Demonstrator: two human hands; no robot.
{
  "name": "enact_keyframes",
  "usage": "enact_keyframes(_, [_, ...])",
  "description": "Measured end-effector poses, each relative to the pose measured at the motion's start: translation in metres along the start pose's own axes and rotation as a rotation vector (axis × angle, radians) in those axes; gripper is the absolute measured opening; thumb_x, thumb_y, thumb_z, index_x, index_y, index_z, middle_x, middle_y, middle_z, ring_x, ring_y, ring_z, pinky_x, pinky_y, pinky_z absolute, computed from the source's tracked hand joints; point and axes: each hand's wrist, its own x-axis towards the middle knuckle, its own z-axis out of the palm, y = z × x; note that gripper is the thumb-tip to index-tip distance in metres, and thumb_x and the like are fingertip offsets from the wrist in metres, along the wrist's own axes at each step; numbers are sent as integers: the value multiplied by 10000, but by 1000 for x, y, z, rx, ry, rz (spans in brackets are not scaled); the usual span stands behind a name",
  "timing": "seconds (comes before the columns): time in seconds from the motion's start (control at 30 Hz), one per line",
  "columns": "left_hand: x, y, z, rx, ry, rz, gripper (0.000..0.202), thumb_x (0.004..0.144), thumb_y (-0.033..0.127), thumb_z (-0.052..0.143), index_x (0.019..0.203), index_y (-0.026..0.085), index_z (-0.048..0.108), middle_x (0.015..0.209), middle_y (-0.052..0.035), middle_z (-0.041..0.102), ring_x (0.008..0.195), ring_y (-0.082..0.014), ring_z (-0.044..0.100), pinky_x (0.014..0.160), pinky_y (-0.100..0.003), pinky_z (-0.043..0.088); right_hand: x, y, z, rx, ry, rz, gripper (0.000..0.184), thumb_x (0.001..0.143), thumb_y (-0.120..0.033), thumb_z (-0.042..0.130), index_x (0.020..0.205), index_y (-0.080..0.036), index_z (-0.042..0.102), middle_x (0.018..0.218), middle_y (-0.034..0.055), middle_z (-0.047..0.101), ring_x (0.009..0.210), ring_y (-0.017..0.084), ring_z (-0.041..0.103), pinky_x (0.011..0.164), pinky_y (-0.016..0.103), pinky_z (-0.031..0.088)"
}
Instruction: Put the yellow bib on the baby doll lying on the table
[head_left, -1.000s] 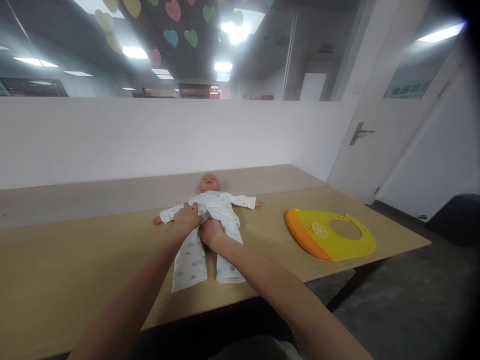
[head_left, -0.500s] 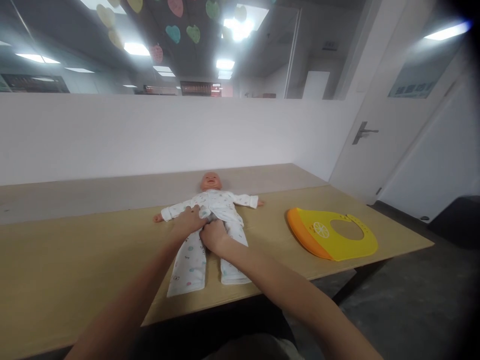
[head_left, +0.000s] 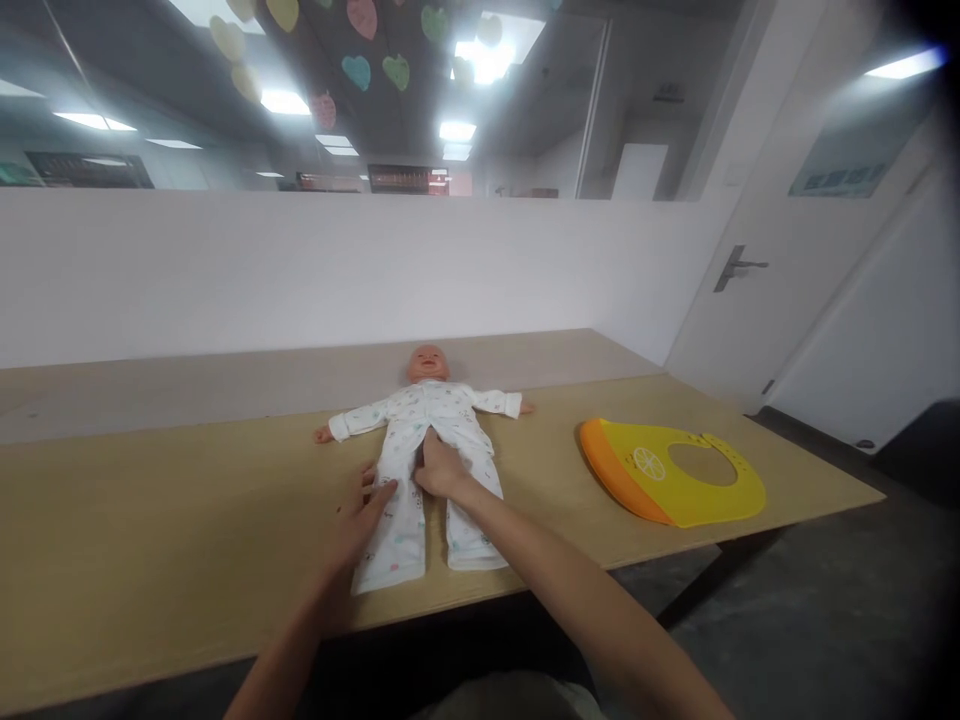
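A baby doll (head_left: 428, 364) lies face up on the table, arms spread, in a white patterned top (head_left: 427, 402) and white patterned trousers (head_left: 397, 545). My right hand (head_left: 441, 466) is closed at the doll's crotch, just under the parted hem of the top. Its fingertips are partly hidden, so I cannot make out what is between them. My left hand (head_left: 363, 515) is open, fingers apart, at the outer side of the trouser leg on the left. Its thumb reaches over the cloth.
A yellow bib (head_left: 675, 495) with an orange pocket lies flat on the wooden table (head_left: 187, 540), right of the doll. The front table edge runs close to my forearms. Behind the table stands a white wall (head_left: 300, 270) below a window; a door (head_left: 780, 240) is at the right.
My left hand has let go of the top's hem and come down and left to beside the trouser leg. The hem now lies lower. My right hand stays at the crotch.
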Motion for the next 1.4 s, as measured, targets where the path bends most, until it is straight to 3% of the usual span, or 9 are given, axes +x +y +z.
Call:
enact_keyframes(0.23, [-19, -18, 9, -59, 20, 19, 597, 789, 506, 592, 1310, 249, 452, 1352, -117, 511, 1225, -301, 500, 1014, -468, 400, -1, 3, -12, -172, -94, -28, 685, 719, -206, 603, 1355, -130, 361, 1183, 169, 626, 1067, 296, 627, 802, 367, 521])
enact_keyframes(0.37, [-24, -28, 16, -15, 57, 75, 578, 788, 497, 583, 1283, 222, 465, 1315, -126, 530, 1229, -315, 498, 1020, -488, 402, -12, -8, -25, -347, -112, -114, 354, 760, -167, 566, 1109, -121, 604, 1067, 170, 672, 995, 314, 654, 771, 393, 527])
enact_keyframes(0.57, [-67, -34, 25, 224, 73, 188, 478, 868, 465, 492, 1300, 270, 429, 1344, -112, 509, 1250, -303, 494, 1014, -530, 427, -55, -3, -38, -400, 51, -222, 263, 842, -179, 470, 1044, -101, 620, 968, 162, 675, 956, 307, 633, 791, 427, 509])
enact_keyframes(0.67, [-89, -39, 28, 366, 143, 368, 482, 863, 383, 523, 1327, 307, 418, 1343, -115, 516, 1225, -307, 524, 961, -535, 484, -100, 29, -31, -335, 213, -387, 286, 873, -197, 448, 1115, -144, 592, 1038, 122, 652, 1053, 263, 572, 899, 404, 482])
enact_keyframes(0.77, [-95, -38, 29, 561, 246, 648, 554, 817, 285, 587, 1353, 280, 445, 1454, -162, 389, 1311, -365, 423, 950, -558, 486, -140, 63, -11, -331, 327, -466, 480, 809, -174, 521, 1289, -186, 503, 1401, 122, 452, 1322, 332, 356, 1036, 489, 390])
enact_keyframes(0.9, [-81, -24, 32, 741, 279, 1017, 479, 791, 112, 599, 1246, 256, 556, 1513, -138, 330, 1395, -394, 267, 1006, -578, 431, -154, 86, 17, -393, 409, -502, 547, 773, -146, 568, 1307, -244, 498, 1554, 96, 212, 1420, 413, 129, 1039, 621, 317])
enact_keyframes(1.07, [-75, -20, 44, 723, 252, 1187, 357, 801, 21, 558, 1096, 215, 614, 1332, -96, 576, 1314, -306, 431, 1010, -504, 466, -135, 87, 36, -344, 591, -578, 291, 827, -74, 509, 1065, -202, 616, 1437, 85, 434, 1405, 334, 233, 1051, 551, 338])
enact_keyframes(1.17, [-80, -30, 47, 671, 280, 1203, 394, 786, 5, 586, 1129, 198, 608, 1221, -105, 648, 1198, -288, 537, 956, -476, 509, -134, 84, 40, -218, 582, -631, 334, 813, -10, 453, 1039, -194, 615, 1278, 58, 584, 1337, 253, 368, 1062, 469, 355])
enact_keyframes(1.4, [-86, -36, 45, 529, 270, 1148, 416, 763, -9, 591, 1117, 208, 600, 1175, -103, 654, 1142, -286, 549, 900, -458, 521, -140, 72, 39, 187, 546, -711, 378, 790, -9, 418, 1049, -209, 607, 1127, 26, 669, 1224, 186, 495, 1045, 414, 390])
